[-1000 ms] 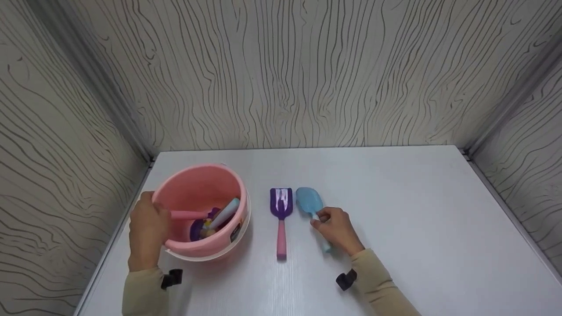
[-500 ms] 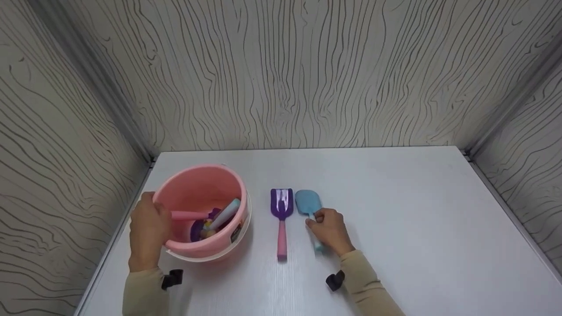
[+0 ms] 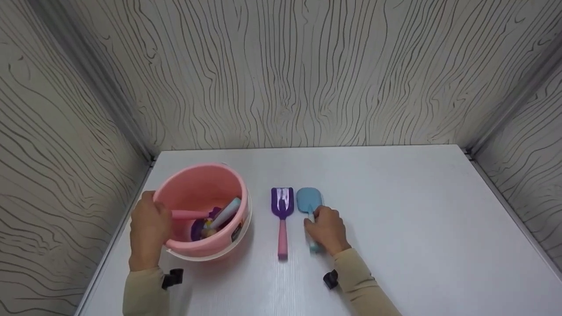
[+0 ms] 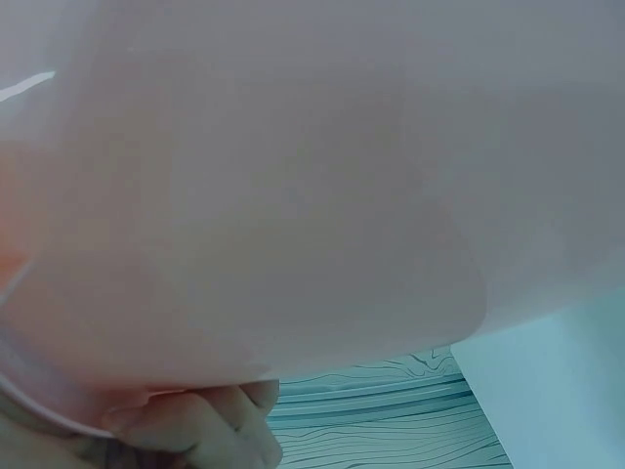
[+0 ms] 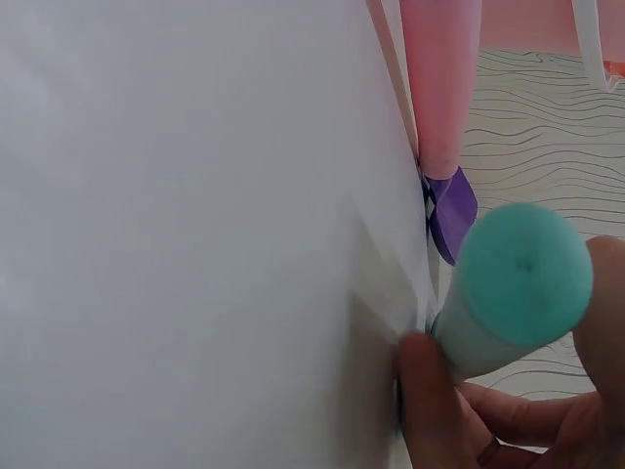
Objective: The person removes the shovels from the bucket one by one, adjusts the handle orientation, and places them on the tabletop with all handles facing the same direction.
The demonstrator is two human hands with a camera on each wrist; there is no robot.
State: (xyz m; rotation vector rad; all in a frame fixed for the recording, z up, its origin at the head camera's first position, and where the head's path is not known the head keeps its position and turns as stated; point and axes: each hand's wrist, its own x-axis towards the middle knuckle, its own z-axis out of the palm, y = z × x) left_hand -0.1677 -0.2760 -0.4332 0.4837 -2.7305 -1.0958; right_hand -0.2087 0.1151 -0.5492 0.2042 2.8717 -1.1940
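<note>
Placement is seemingly happening: the right hand (image 3: pixel 328 226) is pinching the blue shovel (image 3: pixel 309 200) by its handle, just right of the purple shovel (image 3: pixel 282 207); the left hand (image 3: pixel 148 224) is gripping the pink bucket (image 3: pixel 199 188) by its left rim. The next move is probably calling for gentle release.

Behind the far edge of a white tabletop (image 3: pixel 417 210) rises a pale back wall (image 3: pixel 281 79) with wavy dark grain; a left wall (image 3: pixel 44 153) and right wall (image 3: pixel 533 142) match it, grey posts (image 3: pixel 94 83) stand by both far corners, and the light is muted
</note>
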